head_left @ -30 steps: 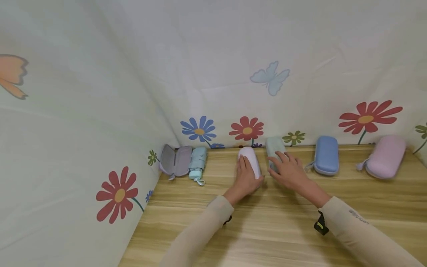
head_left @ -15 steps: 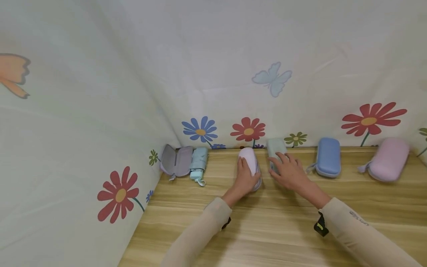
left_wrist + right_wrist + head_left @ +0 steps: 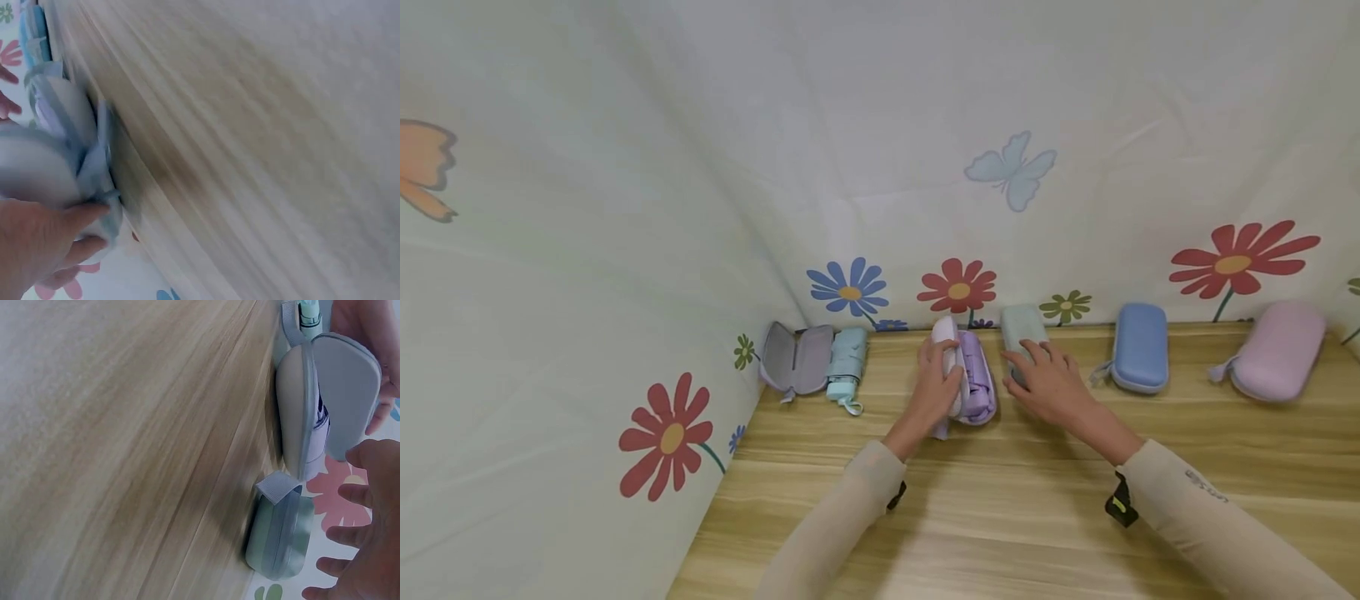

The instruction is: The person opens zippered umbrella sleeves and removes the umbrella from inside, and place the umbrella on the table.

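Note:
My left hand (image 3: pixel 931 387) grips the lid of a pale lavender zip case (image 3: pixel 946 331), which stands swung up to the left. Inside the case's other half lies a purple folded umbrella (image 3: pixel 976 371). In the left wrist view the thumb and fingers of the left hand (image 3: pixel 37 247) are around the lid, partly blurred. My right hand (image 3: pixel 1054 385) is over the pale green zip case (image 3: pixel 1021 323), fingers spread. The right wrist view shows this green case (image 3: pixel 281 537) zipped up, with the right hand (image 3: pixel 369 531) beside it holding nothing.
At the left a grey-lined case (image 3: pixel 812 358) lies spread wide, with a teal folded umbrella (image 3: pixel 847 358) beside it. To the right are a blue case (image 3: pixel 1138 346) and a pink case (image 3: pixel 1279 350), both closed. A flowered cloth wall (image 3: pixel 880 192) borders the wooden table (image 3: pixel 1000 517).
The left hand has raised the lavender case's lid toward the left, and the purple umbrella inside has come into sight. The right hand has stayed over the green case.

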### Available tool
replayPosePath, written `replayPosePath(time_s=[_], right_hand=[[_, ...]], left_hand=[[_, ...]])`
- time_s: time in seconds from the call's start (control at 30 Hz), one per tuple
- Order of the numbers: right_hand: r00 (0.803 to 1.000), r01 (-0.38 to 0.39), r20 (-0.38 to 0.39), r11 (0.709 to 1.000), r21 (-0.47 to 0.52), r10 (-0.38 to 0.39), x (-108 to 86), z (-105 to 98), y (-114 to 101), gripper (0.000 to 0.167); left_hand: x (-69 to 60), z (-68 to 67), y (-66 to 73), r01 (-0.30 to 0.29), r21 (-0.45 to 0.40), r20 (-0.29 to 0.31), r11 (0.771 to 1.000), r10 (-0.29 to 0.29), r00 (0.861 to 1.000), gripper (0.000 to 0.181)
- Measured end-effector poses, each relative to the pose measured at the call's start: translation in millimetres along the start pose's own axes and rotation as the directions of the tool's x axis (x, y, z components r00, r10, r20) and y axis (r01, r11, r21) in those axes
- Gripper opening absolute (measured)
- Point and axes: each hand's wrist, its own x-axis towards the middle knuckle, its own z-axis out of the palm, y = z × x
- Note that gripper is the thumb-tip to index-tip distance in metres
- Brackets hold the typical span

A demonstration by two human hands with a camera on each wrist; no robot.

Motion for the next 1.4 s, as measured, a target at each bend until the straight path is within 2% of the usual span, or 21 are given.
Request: replayPosePath(time_s=[0.2, 0.4, 0.47, 0.63, 0.7, 0.73, 0.77, 0.8, 0.83, 0.87, 0.9, 0.93, 0.97, 1.0, 1.03, 1.07, 1.1, 1.2, 1.27, 1.33, 1.4], right_hand=[[1.0, -0.005, 0.008, 1.0, 0.001, 0.005, -0.4, -3, -1, 0.049], [1.0, -0.008, 0.01, 1.0, -0.008, 0.008, -0.6, -4, -1, 0.049], [1.0, -0.011, 0.012, 1.0, -0.006, 0.011, -0.2, -4, 0, 0.049], [1.0, -0.014, 0.018, 1.0, 0.003, 0.014, -0.1, -4, 1, 0.051], [1.0, -0.011, 0.014, 1.0, 0.002, 0.01, -0.3, -4, 1, 0.051], [1.0, -0.007, 0.011, 1.0, 0.002, 0.007, -0.4, -5, 0, 0.051], [1.0, -0.004, 0.009, 1.0, 0.002, 0.004, -0.6, -5, 0, 0.05], [1.0, -0.001, 0.007, 1.0, 0.002, 0.001, -1.0, -6, -1, 0.05], [1.0, -0.001, 0.009, 1.0, 0.005, 0.001, -1.2, -6, -1, 0.05], [1.0, 0.002, 0.01, 1.0, 0.007, -0.002, -1.6, -6, -2, 0.049], [1.0, 0.006, 0.011, 1.0, 0.009, -0.006, -1.9, -7, -3, 0.049], [1.0, 0.006, 0.015, 1.0, 0.01, -0.006, -2.2, -6, -4, 0.048], [1.0, 0.006, 0.017, 1.0, 0.011, -0.006, -2.4, -6, -5, 0.048], [1.0, 0.005, 0.018, 1.0, 0.011, -0.005, -2.5, -6, -5, 0.048], [1.0, 0.004, 0.02, 1.0, 0.01, -0.004, -2.4, -6, -6, 0.048], [1.0, 0.003, 0.022, 1.0, 0.01, -0.003, -2.2, -6, -6, 0.048], [1.0, 0.002, 0.024, 1.0, 0.01, -0.002, -1.9, -6, -7, 0.048], [0.999, 0.0, 0.033, 1.0, 0.01, 0.0, -0.8, -5, -8, 0.048], [0.999, -0.002, 0.042, 1.0, 0.011, 0.001, -0.3, -5, -9, 0.048], [0.999, -0.002, 0.047, 1.0, 0.009, 0.001, 0.0, -4, -10, 0.048], [0.999, -0.001, 0.05, 1.0, 0.006, 0.001, 0.0, -3, -11, 0.048]], left_hand=[[-1.8, 0.4, 5.5, 0.059, 0.064, 0.044, 0.996, -0.062, 0.997, 0.049], [-1.3, -4.1, 4.9, 0.088, -0.085, -0.017, 0.993, -0.089, 0.996, 0.038], [-1.0, -9.3, 2.6, 0.092, -0.074, -0.04, 0.993, -0.095, 0.995, 0.033], [-3.0, -24.4, -8.9, 0.113, 0.089, -0.088, 0.99, -0.105, 0.991, 0.029], [-6.2, -29.9, -14.4, 0.082, 0.206, -0.07, 0.975, -0.069, 0.995, 0.03], [-8.2, -32.2, -17.2, 0.038, 0.298, -0.042, 0.954, -0.026, 0.999, 0.033], [-10.2, -34.3, -20.6, -0.024, 0.407, -0.006, 0.913, 0.029, 1.0, 0.036], [-11.7, -36.0, -24.0, -0.098, 0.523, 0.045, 0.846, 0.088, 0.995, 0.038], [-12.9, -37.6, -27.5, -0.186, 0.632, 0.104, 0.752, 0.156, 0.982, 0.039], [-13.8, -38.9, -30.4, -0.269, 0.718, 0.17, 0.642, 0.213, 0.962, 0.039], [-14.1, -40.0, -33.1, -0.345, 0.779, 0.237, 0.524, 0.263, 0.935, 0.037], [-14.6, -40.5, -35.5, -0.405, 0.811, 0.301, 0.422, 0.293, 0.908, 0.035], [-14.6, -40.8, -37.2, -0.452, 0.824, 0.358, 0.342, 0.304, 0.883, 0.033], [-14.5, -40.9, -38.4, -0.486, 0.824, 0.405, 0.291, 0.297, 0.864, 0.032], [-14.3, -40.9, -39.2, -0.51, 0.817, 0.441, 0.269, 0.279, 0.853, 0.033], [-14.1, -40.7, -39.6, -0.518, 0.808, 0.463, 0.279, 0.243, 0.853, 0.037], [-14.1, -40.3, -40.4, -0.517, 0.8, 0.479, 0.305, 0.196, 0.856, 0.043], [-14.6, -39.4, -41.7, -0.458, 0.791, 0.489, 0.405, 0.03, 0.872, 0.067], [-15.6, -39.1, -42.5, -0.402, 0.791, 0.479, 0.462, -0.057, 0.876, 0.079], [-17.0, -39.8, -42.8, -0.367, 0.79, 0.472, 0.491, -0.105, 0.876, 0.087], [-18.4, -41.1, -42.8, -0.344, 0.785, 0.463, 0.515, -0.121, 0.878, 0.09]])
